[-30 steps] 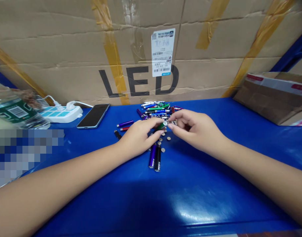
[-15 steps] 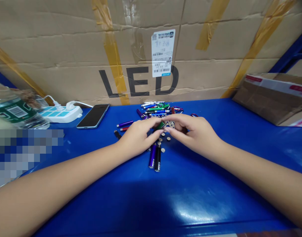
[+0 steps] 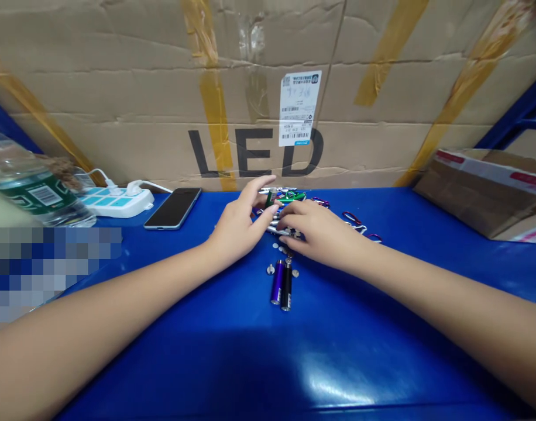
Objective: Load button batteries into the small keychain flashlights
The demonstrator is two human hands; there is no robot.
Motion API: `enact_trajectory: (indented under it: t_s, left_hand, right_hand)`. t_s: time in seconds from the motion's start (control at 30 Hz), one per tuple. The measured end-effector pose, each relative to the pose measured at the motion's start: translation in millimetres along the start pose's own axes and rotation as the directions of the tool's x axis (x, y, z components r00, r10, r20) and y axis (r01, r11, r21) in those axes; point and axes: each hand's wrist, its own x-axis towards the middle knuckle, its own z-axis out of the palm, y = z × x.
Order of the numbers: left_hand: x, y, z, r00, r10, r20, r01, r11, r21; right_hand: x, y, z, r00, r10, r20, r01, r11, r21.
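Observation:
My left hand (image 3: 238, 225) holds a small green flashlight tube (image 3: 271, 197) nearly upright between thumb and fingers, its index finger stretched out past it. Just to the right, my right hand (image 3: 317, 228) is low over scattered button cells (image 3: 296, 233), fingers bent and apart from the thumb. I see nothing held in it, though its palm side is partly hidden. Closer to me lie a purple tube (image 3: 277, 282) and a black tube (image 3: 286, 286) side by side, with a small metal cap (image 3: 270, 269) to their left. Both hands partly cover a pile of coloured flashlights (image 3: 292, 197).
Several carabiner clips (image 3: 351, 218) lie right of the pile. A phone (image 3: 174, 209), a white power strip (image 3: 119, 202) and a water bottle (image 3: 40, 187) stand at the left. A brown box (image 3: 478, 187) sits at the right, and a large LED carton (image 3: 154, 105) backs the blue table (image 3: 233, 362).
My hands have moved apart. The left has turned the green tube more upright, and the right has come down onto the button cells. The view has shifted slightly.

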Motion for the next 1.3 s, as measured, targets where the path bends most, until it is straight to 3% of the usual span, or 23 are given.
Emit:
enact_trajectory:
  t_s: [0.13,0.27,0.43,0.53,0.6,0.73,0.8,0.97,1.3]
  left_hand:
    - [2.1,2.7,-2.1,0.997,-0.039,-0.065,0.033,0.995,-0.092]
    - [4.0,6.1,-5.2,0.996,0.006,-0.092,-0.017,0.993,-0.117]
    - [2.4,5.8,-3.8,0.995,0.088,-0.051,-0.089,0.996,-0.023]
    - [-0.9,6.9,0.5,0.993,0.112,0.027,-0.112,0.994,-0.015]
    - [-4.0,8.0,4.4,0.987,0.131,0.094,-0.13,0.991,-0.016]
    - [-9.8,8.2,10.8,0.947,0.204,0.246,-0.213,0.977,0.008]
    - [-11.5,7.9,12.0,0.932,0.221,0.286,-0.235,0.972,0.017]
    - [-13.1,8.8,11.7,0.92,0.244,0.307,-0.262,0.965,0.021]
    - [-14.0,14.0,10.2,0.895,0.31,0.32,-0.337,0.941,0.031]
  right_hand:
    - [26.4,-6.1,10.5,0.998,-0.018,-0.056,0.022,0.997,0.076]
    - [43.9,-13.1,22.3,0.998,-0.017,-0.065,0.024,0.994,0.103]
    - [30.4,-13.4,13.9,0.999,0.003,-0.053,0.0,0.998,0.059]
    - [3.1,-10.0,-4.7,0.995,0.074,-0.067,-0.069,0.995,0.078]
    - [-16.7,-7.6,-15.8,0.984,0.143,-0.104,-0.121,0.973,0.195]
    - [-41.9,-2.7,-23.5,0.869,0.468,-0.162,-0.336,0.798,0.501]
    - [-44.8,-0.6,-21.8,0.835,0.536,-0.128,-0.366,0.713,0.598]
    - [-42.1,0.3,-18.4,0.888,0.455,-0.07,-0.307,0.698,0.647]
    - [-45.9,0.1,-21.4,0.959,0.21,-0.191,-0.146,0.941,0.305]
